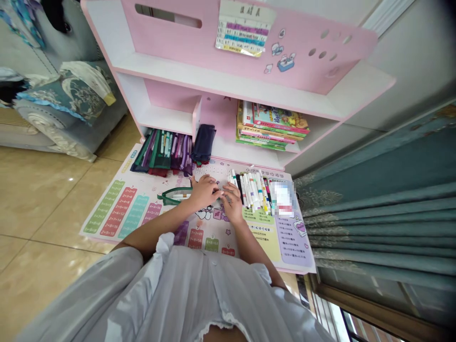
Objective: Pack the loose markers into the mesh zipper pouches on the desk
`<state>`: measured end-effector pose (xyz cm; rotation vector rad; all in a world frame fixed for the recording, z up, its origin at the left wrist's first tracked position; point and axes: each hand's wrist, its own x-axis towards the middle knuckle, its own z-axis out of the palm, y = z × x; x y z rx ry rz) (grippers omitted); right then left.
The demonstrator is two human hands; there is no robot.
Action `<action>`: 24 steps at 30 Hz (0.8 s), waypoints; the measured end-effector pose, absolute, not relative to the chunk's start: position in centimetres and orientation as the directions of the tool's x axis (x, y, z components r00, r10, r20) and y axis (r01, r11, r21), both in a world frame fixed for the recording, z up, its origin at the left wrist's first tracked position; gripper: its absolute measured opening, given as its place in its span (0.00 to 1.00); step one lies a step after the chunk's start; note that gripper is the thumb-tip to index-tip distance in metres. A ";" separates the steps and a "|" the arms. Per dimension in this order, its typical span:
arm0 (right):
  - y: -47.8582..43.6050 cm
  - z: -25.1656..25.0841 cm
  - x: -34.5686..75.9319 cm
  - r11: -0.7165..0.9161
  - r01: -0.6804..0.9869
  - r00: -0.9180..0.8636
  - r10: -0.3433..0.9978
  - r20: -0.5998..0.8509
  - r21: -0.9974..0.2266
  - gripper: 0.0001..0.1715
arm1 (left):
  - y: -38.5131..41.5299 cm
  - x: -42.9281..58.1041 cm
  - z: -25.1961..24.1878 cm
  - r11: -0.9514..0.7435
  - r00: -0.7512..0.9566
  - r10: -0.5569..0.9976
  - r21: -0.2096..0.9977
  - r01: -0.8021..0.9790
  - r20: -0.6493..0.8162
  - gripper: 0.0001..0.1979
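A green mesh zip pouch point(164, 198) lies on the desk mat with a white marker point(181, 195) showing inside it. My left hand point(205, 192) is over the pouch's right part, its fingers bent onto it and covering much of it. My right hand point(232, 202) meets it at the pouch's right end, fingertips pinched close to the left thumb. What exactly the fingertips grip is hidden. Just right of my right hand lies a row of loose markers point(253, 190), mostly white with coloured bands.
Filled mesh pouches point(162, 152) in green and purple lie at the back left. Dark folded pouches point(204, 142) lean by the shelf divider. Books point(270, 126) are stacked on the pink shelf point(221, 118). A blurred white item point(284, 198) lies right of the markers. A curtain point(377, 218) hangs at right.
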<state>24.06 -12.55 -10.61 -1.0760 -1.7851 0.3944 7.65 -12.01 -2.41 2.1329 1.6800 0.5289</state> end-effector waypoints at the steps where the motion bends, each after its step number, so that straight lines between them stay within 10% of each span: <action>1: -12.5 -10.6 24.0 0.547 0.497 -0.132 0.815 0.565 -0.673 0.10 | -11.9 7.7 -2.3 -0.192 0.200 0.979 0.536 0.822 0.043 0.10; 24: -12.6 -10.5 23.8 0.530 0.481 -0.092 0.823 0.561 -0.698 0.10 | -10.9 7.4 -1.5 -0.110 0.179 0.983 0.633 0.766 -0.045 0.06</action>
